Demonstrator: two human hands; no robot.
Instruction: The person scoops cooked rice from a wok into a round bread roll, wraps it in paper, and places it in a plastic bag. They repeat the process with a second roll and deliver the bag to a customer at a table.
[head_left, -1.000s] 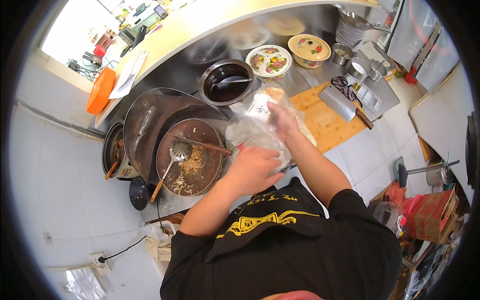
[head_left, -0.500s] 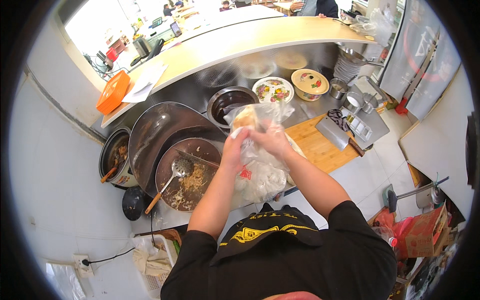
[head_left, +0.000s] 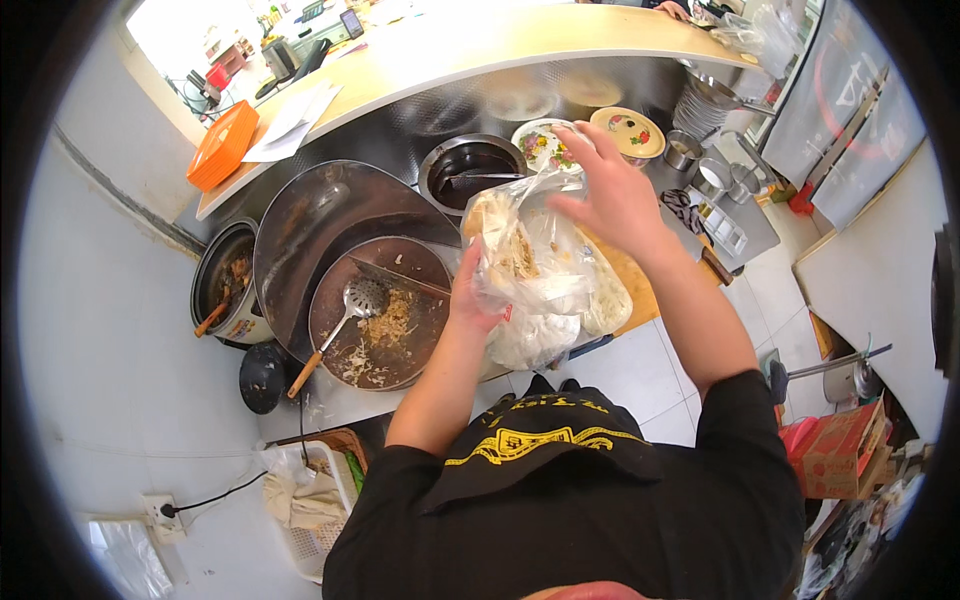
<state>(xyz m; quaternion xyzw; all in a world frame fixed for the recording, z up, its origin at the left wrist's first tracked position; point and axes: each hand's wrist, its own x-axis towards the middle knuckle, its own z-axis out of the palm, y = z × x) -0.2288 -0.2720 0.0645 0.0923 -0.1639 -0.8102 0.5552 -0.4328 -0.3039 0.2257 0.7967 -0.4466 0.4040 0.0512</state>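
My left hand [head_left: 472,295] is wrapped round the side of a clear plastic bag with a split flatbread [head_left: 490,220] in it. Pale brown shreds of filling show at the bread's opening. My right hand [head_left: 615,195] is raised to the right of the bag, fingers apart and holding nothing. Below the bread lies a bundle of clear plastic bags [head_left: 535,342]. To the left, a round chopping board [head_left: 335,275] carries shredded food [head_left: 390,322], a cleaver with its blade partly seen and a skimmer [head_left: 362,297] with a wooden handle.
A dark metal bowl [head_left: 440,190] of brown liquid with a utensil stands beyond the bread. Flowered lidded pots [head_left: 628,132] are at the back. A cooker pot [head_left: 228,268] stands far left. Orange trays [head_left: 222,145] and papers lie on the raised counter [head_left: 440,55]. A wooden board [head_left: 640,300] is at right.
My right hand has come off the bag and lifted up and right, opening. The bag's mouth has spread, showing the filled bread. My left hand still holds it, slightly lower.
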